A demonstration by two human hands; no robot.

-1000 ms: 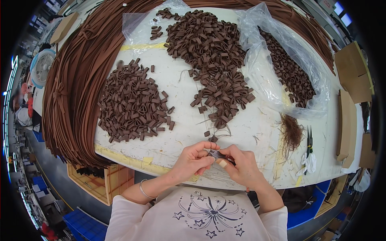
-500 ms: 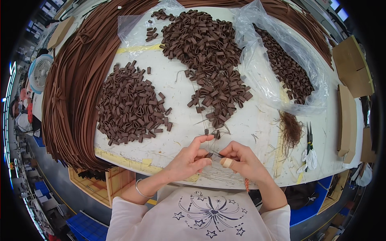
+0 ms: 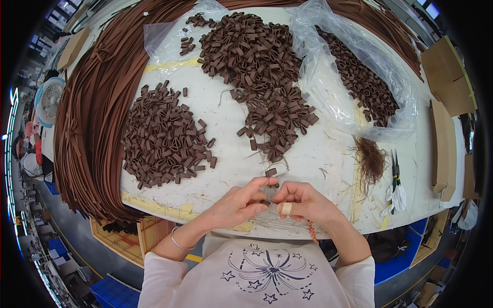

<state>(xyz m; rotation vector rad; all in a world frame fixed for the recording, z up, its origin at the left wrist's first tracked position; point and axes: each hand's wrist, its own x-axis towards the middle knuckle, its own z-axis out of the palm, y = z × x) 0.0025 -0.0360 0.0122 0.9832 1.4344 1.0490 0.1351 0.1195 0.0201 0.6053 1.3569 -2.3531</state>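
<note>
Over the table's near edge, my left hand (image 3: 231,206) is closed, pinching a small dark brown strap loop (image 3: 265,202) between thumb and fingers. My right hand (image 3: 308,204) is closed beside it, almost touching, around a thin metal tool mostly hidden by the fingers; its exact kind cannot be made out. A twisted orange cord (image 3: 313,231) hangs below that hand. One finger of the right hand wears a beige bandage (image 3: 286,208). Just beyond my left fingertips lies another brown loop (image 3: 270,172), among fine threads running from the central pile of loops (image 3: 272,118).
A second loop pile (image 3: 164,136) lies at left, beside long brown strips (image 3: 92,123). At right are a clear plastic bag (image 3: 323,97) of loops, a tangle of brown threads (image 3: 371,160) and a tool with white-wrapped handles (image 3: 395,190). Cardboard boxes (image 3: 444,154) stand at the right edge.
My hands have drawn closer together, and the right hand's tool is now largely covered by fingers. The loop beyond my left fingertips shows more fully. The whole view has shifted slightly.
</note>
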